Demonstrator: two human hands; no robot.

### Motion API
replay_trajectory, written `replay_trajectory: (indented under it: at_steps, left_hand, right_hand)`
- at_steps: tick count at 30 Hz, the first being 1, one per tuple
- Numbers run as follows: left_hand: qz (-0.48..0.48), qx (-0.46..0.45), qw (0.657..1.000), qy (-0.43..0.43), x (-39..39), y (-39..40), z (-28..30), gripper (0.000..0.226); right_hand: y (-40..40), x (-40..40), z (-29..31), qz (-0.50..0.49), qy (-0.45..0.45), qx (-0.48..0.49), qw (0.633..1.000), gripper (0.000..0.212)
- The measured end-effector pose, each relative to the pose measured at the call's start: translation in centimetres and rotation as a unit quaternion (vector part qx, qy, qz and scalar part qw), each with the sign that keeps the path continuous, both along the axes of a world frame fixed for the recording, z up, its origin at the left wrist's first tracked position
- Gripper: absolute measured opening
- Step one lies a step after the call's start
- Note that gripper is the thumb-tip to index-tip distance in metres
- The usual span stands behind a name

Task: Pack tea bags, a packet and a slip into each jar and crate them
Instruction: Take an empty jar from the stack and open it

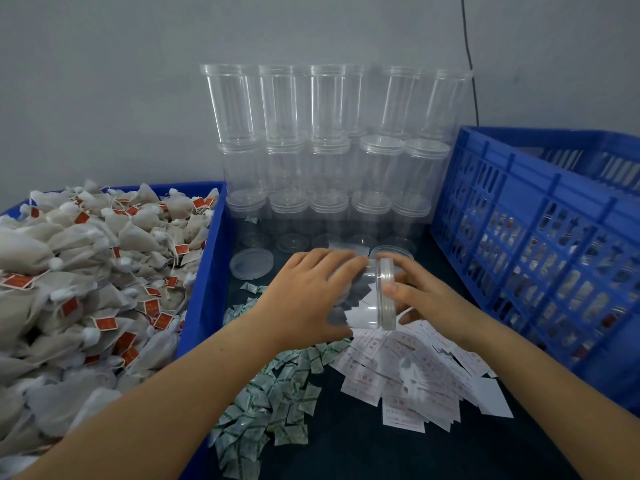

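Many clear empty jars (332,150) stand stacked against the wall at twelve o'clock, so by my reading most of the packing lies ahead. The blue slatted crate (540,216) at three o'clock shows pale and red shapes through its slots, which I take to be filled jars already crated, though the slats hide how many. At nine o'clock a blue bin (204,271) is heaped with tea bags (86,271) bearing red tags, a large stock not yet used. On the dark table, the green-printed packets (277,393) are strewn at six o'clock and the white paper slips (415,372) lie in a loose pile at about five o'clock, both plentiful. A loose clear lid (251,263) rests at eleven o'clock of the hands. In the centre, one jar (360,296) lies on its side above the slips, its mouth turned toward three o'clock; it seems to hold white paper, and whether tea bags are inside I cannot tell through the blur. The left hand (308,296) wraps the jar's body, fingers curled over the top in a firm hold. The right hand (419,292) cups the lid (386,294) at the jar's mouth, thumb and fingers closed around its rim, so I judge this jar is being capped before crating.
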State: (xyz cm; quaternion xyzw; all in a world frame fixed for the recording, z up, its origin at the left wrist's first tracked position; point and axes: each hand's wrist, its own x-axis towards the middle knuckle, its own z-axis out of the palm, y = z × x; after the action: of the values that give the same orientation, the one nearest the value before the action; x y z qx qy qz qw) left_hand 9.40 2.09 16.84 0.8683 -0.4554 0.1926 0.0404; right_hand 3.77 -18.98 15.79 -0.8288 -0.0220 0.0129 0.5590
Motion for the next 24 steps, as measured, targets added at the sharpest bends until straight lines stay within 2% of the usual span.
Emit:
replay_trajectory:
  at_steps: [8,14,20,22,24]
  left_hand:
    - [-0.024,-0.026,0.998,0.046,0.4,0.2,-0.4,0.095]
    - [-0.05,-0.038,0.983,0.175,0.9,0.8,-0.5,0.099]
    - [-0.048,-0.052,0.922,0.381,1.0,1.1,-0.3,0.096]
    - [-0.054,-0.062,0.879,0.469,1.1,1.1,-0.1,0.082]
    - [-0.071,-0.077,0.818,0.565,1.0,1.2,0.2,0.074]
  right_hand:
    - [-0.4,-0.4,-0.2,0.023,-0.099,-0.128,0.987,0.07]
    - [-1.1,-0.7,0.0,0.071,-0.135,-0.232,0.961,0.083]
    - [-1.5,-1.2,0.8,0.139,-0.166,-0.266,0.939,0.086]
    - [-1.6,-1.4,1.0,0.163,-0.171,-0.26,0.936,0.087]
    - [-1.4,-1.5,1.2,0.185,-0.176,-0.246,0.935,0.087]
